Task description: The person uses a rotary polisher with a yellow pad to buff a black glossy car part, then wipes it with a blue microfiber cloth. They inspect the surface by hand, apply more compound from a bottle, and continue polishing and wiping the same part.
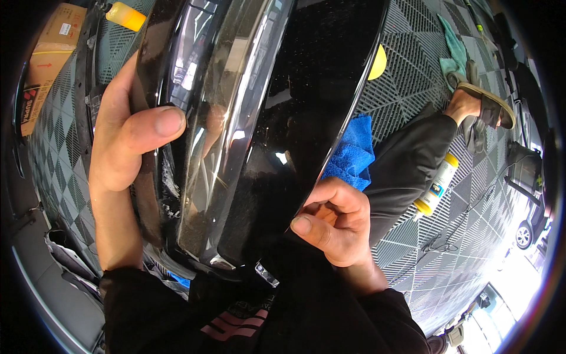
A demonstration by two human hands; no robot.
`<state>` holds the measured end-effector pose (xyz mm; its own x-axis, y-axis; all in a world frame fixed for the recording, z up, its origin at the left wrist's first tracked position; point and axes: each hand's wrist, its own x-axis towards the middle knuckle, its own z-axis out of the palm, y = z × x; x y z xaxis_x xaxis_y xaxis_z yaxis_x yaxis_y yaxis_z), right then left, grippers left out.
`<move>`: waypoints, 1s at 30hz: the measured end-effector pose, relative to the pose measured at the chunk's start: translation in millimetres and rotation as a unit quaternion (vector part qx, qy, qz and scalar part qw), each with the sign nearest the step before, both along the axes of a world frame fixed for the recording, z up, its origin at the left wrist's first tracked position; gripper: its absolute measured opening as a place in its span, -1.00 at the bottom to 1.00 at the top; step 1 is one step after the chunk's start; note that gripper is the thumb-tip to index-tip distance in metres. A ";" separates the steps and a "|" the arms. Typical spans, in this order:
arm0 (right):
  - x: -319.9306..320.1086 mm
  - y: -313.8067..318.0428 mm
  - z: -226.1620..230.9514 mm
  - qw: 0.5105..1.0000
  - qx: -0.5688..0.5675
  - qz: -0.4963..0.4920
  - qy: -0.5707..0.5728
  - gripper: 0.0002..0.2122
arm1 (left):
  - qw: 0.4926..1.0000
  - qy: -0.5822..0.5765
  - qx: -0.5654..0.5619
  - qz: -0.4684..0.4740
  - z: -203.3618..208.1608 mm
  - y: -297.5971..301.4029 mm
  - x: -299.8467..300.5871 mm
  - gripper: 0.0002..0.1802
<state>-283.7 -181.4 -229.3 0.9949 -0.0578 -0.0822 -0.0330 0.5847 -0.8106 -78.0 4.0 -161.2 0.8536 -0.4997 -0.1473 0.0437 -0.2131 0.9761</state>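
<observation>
A long, glossy black car body part (289,124), with a curved, ridged side and bright reflections, stretches away from my chest over my lap. My left hand (121,133) is wrapped round its left edge, thumb on top and fingers hidden underneath. At the near right edge my right hand (339,224) is closed, thumb and bent forefinger pinching the rim. Whether a thin strip also lies between those fingertips is too small to tell. Pale scuffs or residue mark the part's left side near my left wrist. A blue cloth (354,153) lies just beyond my right hand, partly covered by the part.
Grey grid tiles (407,76) cover the floor. A yellow bottle (125,16) and a cardboard box (56,59) are at far left. Right of my outstretched leg (407,165) lies a yellow-capped white bottle (437,184), near a thin cable (439,243). A teal cloth (453,50) lies beyond my sandal (486,101).
</observation>
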 end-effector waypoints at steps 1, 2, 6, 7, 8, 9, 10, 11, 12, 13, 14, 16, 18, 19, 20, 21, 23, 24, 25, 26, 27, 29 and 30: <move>0.0 -0.1 0.4 1.000 -0.001 -0.002 -0.004 -0.77 | 1.000 0.007 -0.016 -0.002 0.2 0.8 -0.6 0.03; 0.4 0.1 0.8 1.000 -0.002 -0.004 -0.008 -0.77 | 0.999 0.013 -0.032 -0.004 0.9 1.9 -0.9 -0.01; 1.4 1.0 2.8 1.000 0.006 -0.007 -0.008 -0.73 | 0.998 0.022 -0.059 0.019 1.4 0.6 -5.3 -0.04; 1.8 1.4 1.4 1.000 0.003 -0.007 -0.014 -0.72 | 0.999 0.015 -0.046 0.023 0.9 -0.3 -5.9 0.00; 2.8 0.9 1.5 1.000 -0.001 -0.008 -0.021 -0.70 | 0.999 0.008 -0.033 0.026 1.2 -1.8 -5.9 0.05; 4.2 0.1 2.2 0.999 -0.014 -0.008 -0.027 -0.69 | 0.999 0.000 -0.021 0.029 1.7 -2.9 -5.7 0.10; 5.8 -1.0 2.9 0.999 -0.027 -0.009 -0.033 -0.68 | 1.000 0.008 -0.016 0.024 2.9 -2.7 -5.6 0.10; 7.7 -2.6 3.9 0.998 -0.042 -0.011 -0.041 -0.67 | 1.000 0.014 -0.014 0.017 4.5 -2.4 -4.7 0.11; 9.3 -3.9 4.6 0.998 -0.052 -0.012 -0.045 -0.67 | 1.000 0.020 -0.011 0.009 6.2 -2.2 -4.3 0.11; 10.8 -4.7 5.3 0.997 -0.062 -0.013 -0.048 -0.68 | 0.999 0.029 -0.022 0.009 6.9 -2.1 -5.1 0.08; 13.2 -6.5 6.1 0.996 -0.074 -0.017 -0.053 -0.68 | 0.999 0.037 -0.036 0.007 6.2 -3.0 -5.8 0.04; 18.7 -8.1 8.6 0.995 -0.077 -0.036 -0.050 -0.69 | 0.998 0.047 -0.042 0.001 8.1 -4.7 -5.3 0.02; 22.5 -10.9 12.0 0.996 -0.068 -0.047 -0.046 -0.70 | 0.999 0.017 -0.040 0.005 9.4 -4.6 -7.1 0.03; 26.5 -14.1 13.7 0.996 -0.058 -0.049 -0.044 -0.70 | 0.999 0.003 -0.040 0.007 10.9 -5.6 -8.0 0.03; 29.9 -16.9 13.0 0.997 -0.048 -0.052 -0.039 -0.71 | 0.998 0.029 -0.053 -0.001 12.0 -7.5 -9.2 0.05; 33.7 -20.2 13.0 0.996 -0.052 -0.059 -0.042 -0.71 | 0.998 0.040 -0.054 -0.006 12.6 -8.3 -9.9 0.06; 42.6 -26.5 14.8 0.995 -0.058 -0.069 -0.048 -0.72 | 0.996 0.064 -0.053 -0.015 14.3 -7.5 -10.6 0.07; 46.9 -29.0 15.2 0.995 -0.055 -0.068 -0.053 -0.73 | 0.997 0.043 -0.065 -0.006 11.4 -7.1 -11.2 0.07; 51.4 -31.6 18.5 0.994 -0.055 -0.074 -0.050 -0.74 | 0.997 0.039 -0.061 -0.006 12.3 -7.1 -11.1 0.07; 55.6 -34.2 23.7 0.994 -0.055 -0.080 -0.048 -0.74 | 0.998 0.035 -0.056 -0.008 13.1 -7.4 -11.2 0.07; 59.3 -36.8 25.9 0.994 -0.055 -0.087 -0.046 -0.75 | 0.998 0.032 -0.051 -0.009 13.7 -7.6 -11.3 0.07; 65.4 -44.5 23.2 0.989 -0.082 -0.109 -0.059 -0.78 | 1.000 0.014 -0.005 -0.028 15.7 -6.9 -10.8 0.08; 69.3 -47.0 22.3 0.990 -0.065 -0.113 -0.058 -0.79 | 0.999 0.005 0.020 -0.038 17.1 -6.6 -10.4 0.09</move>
<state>-214.4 -228.4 -207.0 0.9577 -0.2827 0.0543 0.1845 0.4577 -0.8698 -88.4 -2.6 -144.1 0.8123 -0.5562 -0.1756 0.0348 -0.2543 0.9665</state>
